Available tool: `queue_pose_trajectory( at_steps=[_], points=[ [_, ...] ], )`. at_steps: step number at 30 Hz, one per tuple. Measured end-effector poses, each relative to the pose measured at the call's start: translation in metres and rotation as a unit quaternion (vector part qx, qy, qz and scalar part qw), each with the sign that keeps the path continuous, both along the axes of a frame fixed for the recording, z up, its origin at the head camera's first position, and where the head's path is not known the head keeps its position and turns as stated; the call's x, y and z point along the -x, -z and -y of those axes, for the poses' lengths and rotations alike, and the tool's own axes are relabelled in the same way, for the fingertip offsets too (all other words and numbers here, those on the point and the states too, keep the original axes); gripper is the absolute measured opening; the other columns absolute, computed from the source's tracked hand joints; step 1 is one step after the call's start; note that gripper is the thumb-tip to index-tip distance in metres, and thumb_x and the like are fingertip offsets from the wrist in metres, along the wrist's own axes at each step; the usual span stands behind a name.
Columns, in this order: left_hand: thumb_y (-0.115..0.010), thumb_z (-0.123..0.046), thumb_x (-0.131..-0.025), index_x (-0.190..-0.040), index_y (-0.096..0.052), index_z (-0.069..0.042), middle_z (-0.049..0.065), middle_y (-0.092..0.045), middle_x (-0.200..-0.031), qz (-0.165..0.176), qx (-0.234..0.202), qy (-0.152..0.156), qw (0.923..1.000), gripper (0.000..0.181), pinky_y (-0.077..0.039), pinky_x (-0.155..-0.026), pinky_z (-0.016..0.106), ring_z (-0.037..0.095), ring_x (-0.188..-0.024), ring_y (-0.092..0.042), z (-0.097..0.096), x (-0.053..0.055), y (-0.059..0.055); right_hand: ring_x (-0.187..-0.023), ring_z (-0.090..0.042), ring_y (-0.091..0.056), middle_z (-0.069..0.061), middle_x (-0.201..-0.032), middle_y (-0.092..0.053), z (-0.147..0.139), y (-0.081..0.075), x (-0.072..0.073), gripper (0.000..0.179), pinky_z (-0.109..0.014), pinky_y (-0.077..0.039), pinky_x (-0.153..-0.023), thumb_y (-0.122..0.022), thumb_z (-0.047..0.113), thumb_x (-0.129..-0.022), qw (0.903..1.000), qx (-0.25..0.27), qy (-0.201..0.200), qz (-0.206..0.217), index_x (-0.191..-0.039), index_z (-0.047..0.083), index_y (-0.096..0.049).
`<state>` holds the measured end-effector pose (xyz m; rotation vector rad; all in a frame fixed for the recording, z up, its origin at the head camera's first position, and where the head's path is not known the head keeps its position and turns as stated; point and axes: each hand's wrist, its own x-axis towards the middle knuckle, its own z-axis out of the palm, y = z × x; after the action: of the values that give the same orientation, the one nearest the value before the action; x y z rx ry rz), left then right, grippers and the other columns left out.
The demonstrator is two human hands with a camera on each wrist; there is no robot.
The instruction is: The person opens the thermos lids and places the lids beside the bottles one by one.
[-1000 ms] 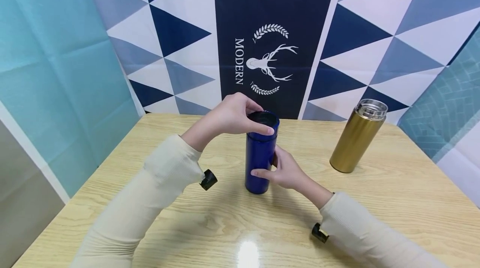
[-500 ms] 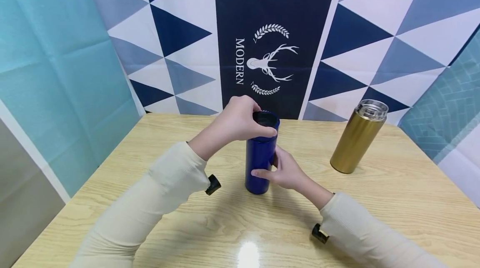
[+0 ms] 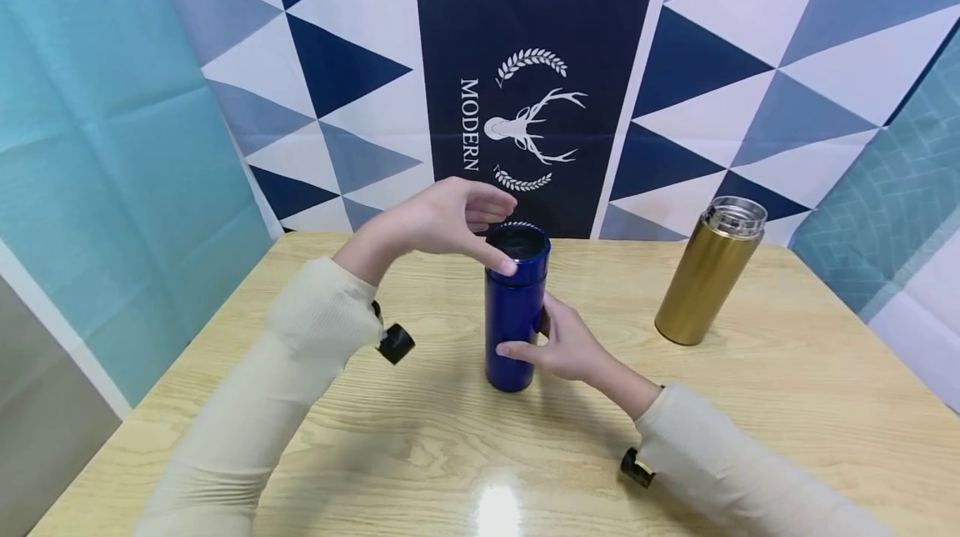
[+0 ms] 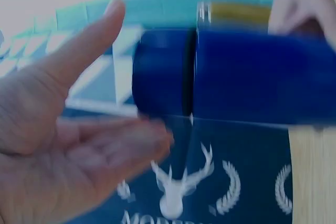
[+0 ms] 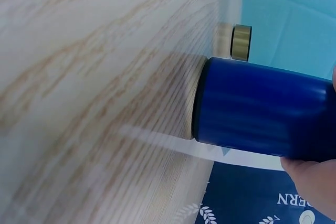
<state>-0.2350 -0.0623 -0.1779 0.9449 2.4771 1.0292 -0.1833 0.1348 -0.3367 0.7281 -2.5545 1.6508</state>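
A blue thermos bottle [image 3: 512, 328] stands upright on the wooden table, its cap [image 3: 528, 272] dark and recessed on top, with a seam below it. My left hand [image 3: 442, 216] is at the cap with thumb and fingers spread apart; in the left wrist view the cap [image 4: 163, 72] shows between the extended thumb and the fingers, and the palm is off it. My right hand [image 3: 566, 341] grips the lower body from the right, thumb across the front. In the right wrist view the bottle's base [image 5: 210, 100] meets the table and my thumb [image 5: 315, 182] lies along its side.
A gold bottle [image 3: 705, 278] with an uncovered steel mouth stands at the right rear of the table [image 3: 600, 445]. The right wrist view also shows a short gold cylinder [image 5: 241, 42] on the tabletop. A patterned cloth [image 3: 375, 78] hangs behind the table's back edge.
My left hand has spread its fingers and pulled back up and left from the cap after turning against it. The right hand keeps its grip; the view has shifted slightly.
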Motion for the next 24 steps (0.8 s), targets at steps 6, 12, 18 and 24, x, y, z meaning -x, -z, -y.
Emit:
queue_pose_trajectory(
  at_steps=[6,12,18,24],
  points=[
    [-0.08,0.003,-0.071,-0.143,-0.041,-0.002,0.011,-0.044,-0.151,0.085,-0.077,0.16,0.9805,0.082,-0.036,-0.116,0.033,0.022,-0.141,-0.042,0.009,0.033,0.005,-0.111,-0.032,-0.065,-0.021,-0.126,-0.062,0.0,0.0,0.0,0.068,-0.039,-0.054,-0.095,-0.077,0.009,-0.078,1.0,-0.004,0.003,0.002,-0.136,0.0,-0.043],
    [-0.079,0.002,-0.073,-0.146,-0.037,-0.003,0.01,-0.038,-0.154,0.099,-0.063,0.235,0.965,0.085,-0.032,-0.118,0.035,0.019,-0.144,-0.036,-0.002,0.045,0.006,-0.111,-0.031,-0.065,-0.021,-0.126,-0.062,0.001,0.0,0.001,0.069,-0.038,-0.054,-0.095,-0.078,0.01,-0.078,1.0,-0.006,0.002,0.006,-0.137,0.001,-0.043],
    [-0.078,-0.003,-0.075,-0.138,-0.05,-0.004,0.009,-0.054,-0.142,0.08,-0.035,0.251,0.964,0.069,-0.046,-0.107,0.032,0.023,-0.132,-0.052,-0.009,0.046,0.007,-0.111,-0.031,-0.065,-0.02,-0.126,-0.062,0.0,-0.001,0.002,0.067,-0.041,-0.053,-0.096,-0.078,0.011,-0.079,0.9999,-0.015,0.007,0.0,-0.136,0.001,-0.044],
    [-0.079,-0.005,-0.074,-0.133,-0.055,-0.006,0.008,-0.06,-0.136,0.079,-0.026,0.219,0.9722,0.064,-0.047,-0.105,0.031,0.027,-0.126,-0.057,-0.008,0.043,0.007,-0.113,-0.032,-0.064,-0.02,-0.128,-0.06,0.0,-0.001,0.002,0.069,-0.044,-0.052,-0.098,-0.077,0.011,-0.079,0.9998,-0.016,0.007,0.007,-0.138,0.003,-0.042]
  ],
)
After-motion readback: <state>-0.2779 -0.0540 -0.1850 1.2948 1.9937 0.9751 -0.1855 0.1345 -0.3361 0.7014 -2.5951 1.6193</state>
